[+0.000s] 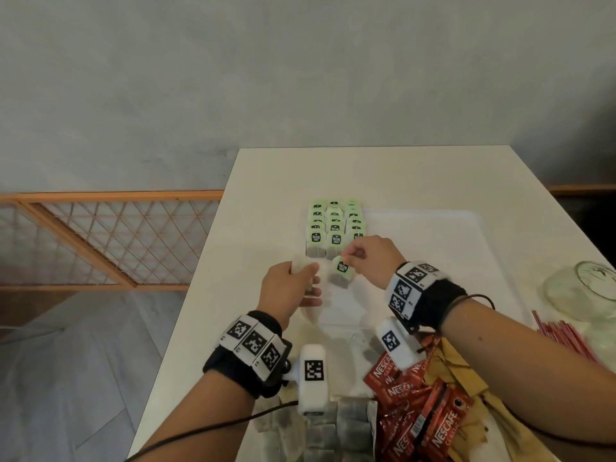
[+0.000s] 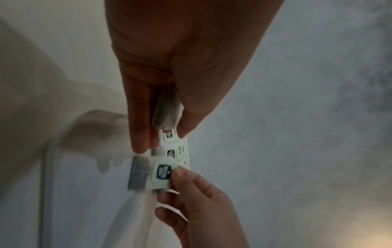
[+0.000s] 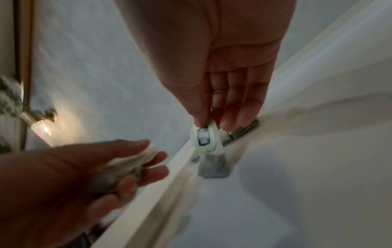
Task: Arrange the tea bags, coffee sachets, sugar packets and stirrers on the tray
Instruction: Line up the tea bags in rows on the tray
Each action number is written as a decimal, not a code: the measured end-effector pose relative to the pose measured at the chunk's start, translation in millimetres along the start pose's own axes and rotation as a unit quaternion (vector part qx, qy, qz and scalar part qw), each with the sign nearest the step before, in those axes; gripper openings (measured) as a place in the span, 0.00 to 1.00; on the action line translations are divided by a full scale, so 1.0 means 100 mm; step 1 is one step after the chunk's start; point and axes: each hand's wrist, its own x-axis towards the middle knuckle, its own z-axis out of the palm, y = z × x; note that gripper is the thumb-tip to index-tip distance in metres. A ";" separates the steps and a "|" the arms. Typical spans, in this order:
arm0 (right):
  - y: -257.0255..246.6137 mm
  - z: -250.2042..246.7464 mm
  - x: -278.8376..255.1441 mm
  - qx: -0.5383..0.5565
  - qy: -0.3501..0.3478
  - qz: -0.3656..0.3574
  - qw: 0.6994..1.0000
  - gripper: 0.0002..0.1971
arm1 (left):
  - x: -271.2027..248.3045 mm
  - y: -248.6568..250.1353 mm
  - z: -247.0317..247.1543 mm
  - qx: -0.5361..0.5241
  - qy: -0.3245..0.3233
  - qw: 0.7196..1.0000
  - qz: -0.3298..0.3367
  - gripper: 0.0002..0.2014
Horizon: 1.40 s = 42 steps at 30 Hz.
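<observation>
Bare forearms, black wrist straps [image 1: 248, 361] with white square-code tags, white camera pods [image 1: 312, 378], thin dark cable [image 1: 206, 428]

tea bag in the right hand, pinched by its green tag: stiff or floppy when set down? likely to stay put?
Probably floppy: the tea bag hangs limp below the tag pinched by the right hand. Likely very light, since two fingertips carry it. It may flop or shift on the tray rather than stand; the rows of tea bags lie overlapping, leaning on each other.
</observation>
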 end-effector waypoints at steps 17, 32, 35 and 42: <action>-0.30 0.25 0.61 -0.046 0.018 -0.041 0.998 0.05 | 0.29 0.03 -0.39 -0.102 0.010 0.995 -0.012 0.11; -0.25 0.03 -0.12 0.136 0.061 -0.060 0.987 0.04 | 0.05 0.04 -0.02 -0.063 -0.091 0.993 0.038 0.10; -0.19 -0.07 -0.23 0.142 0.074 -0.035 0.986 0.06 | 0.00 0.04 0.01 -0.054 -0.090 0.994 0.042 0.10; -0.15 -0.13 -0.41 0.145 0.118 0.000 0.982 0.08 | -0.10 0.07 0.12 0.032 0.041 0.986 0.155 0.08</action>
